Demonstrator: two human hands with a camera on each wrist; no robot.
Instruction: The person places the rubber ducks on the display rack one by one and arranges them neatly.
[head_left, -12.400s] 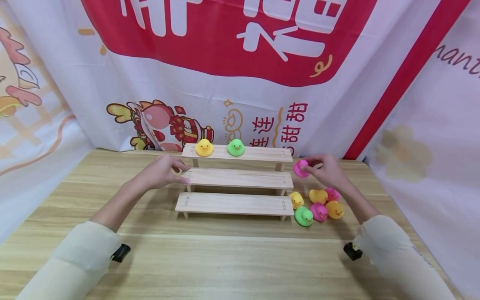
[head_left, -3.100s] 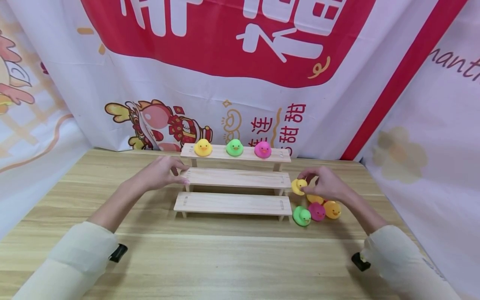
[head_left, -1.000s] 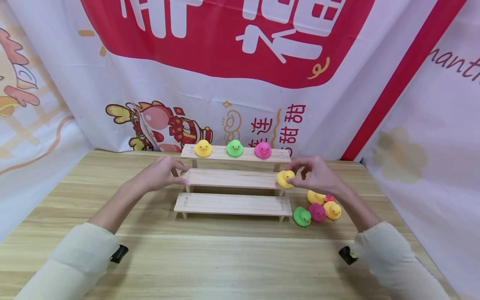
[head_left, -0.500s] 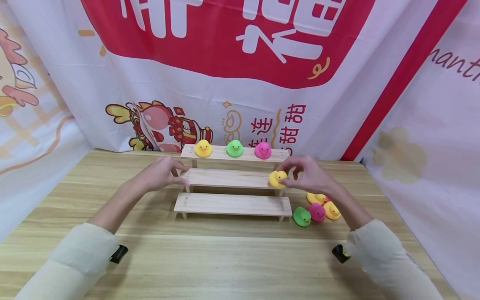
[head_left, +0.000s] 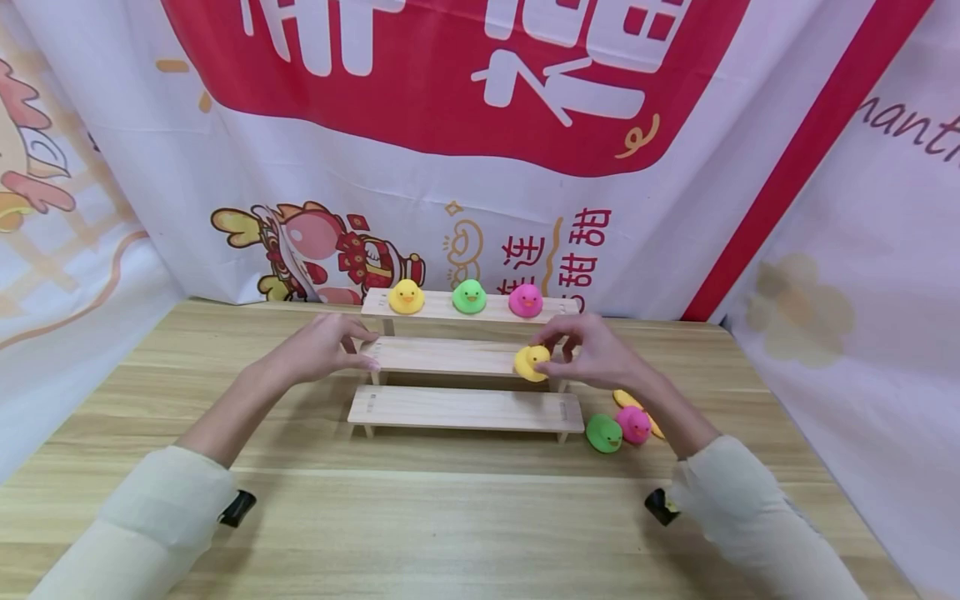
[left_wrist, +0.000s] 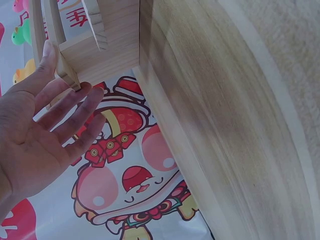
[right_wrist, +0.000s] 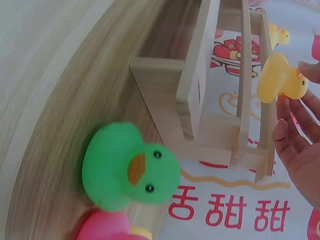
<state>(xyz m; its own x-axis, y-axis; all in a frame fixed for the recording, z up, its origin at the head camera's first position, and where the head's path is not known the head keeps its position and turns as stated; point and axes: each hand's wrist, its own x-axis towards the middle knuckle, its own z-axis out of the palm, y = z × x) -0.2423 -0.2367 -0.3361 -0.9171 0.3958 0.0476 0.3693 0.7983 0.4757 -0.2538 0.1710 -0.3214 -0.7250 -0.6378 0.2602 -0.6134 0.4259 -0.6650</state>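
Note:
A three-tier wooden display stand [head_left: 450,356] stands on the table. My left hand [head_left: 318,350] holds the left end of its middle shelf, thumb on top; the left wrist view shows the thumb and fingers around that shelf end [left_wrist: 67,72]. Between thumb and fingers my right hand [head_left: 596,354] pinches a yellow rubber duck [head_left: 528,364], over the right part of the middle shelf. The right wrist view has this duck [right_wrist: 277,77] tilted in the fingertips. Along the top shelf sit a yellow duck [head_left: 406,297], a green duck [head_left: 469,297] and a pink duck [head_left: 526,301].
Right of the stand, on the wooden table [head_left: 450,533], lie a green duck [head_left: 603,433] and a pink duck [head_left: 633,425]. My right forearm partly covers yellow beside them. A printed cloth [head_left: 450,183] hangs close behind the stand.
My right hand has picked the yellow duck from the group and carried it left over the middle shelf. Earlier, the pink duck went onto the top shelf. The left hand stays put.

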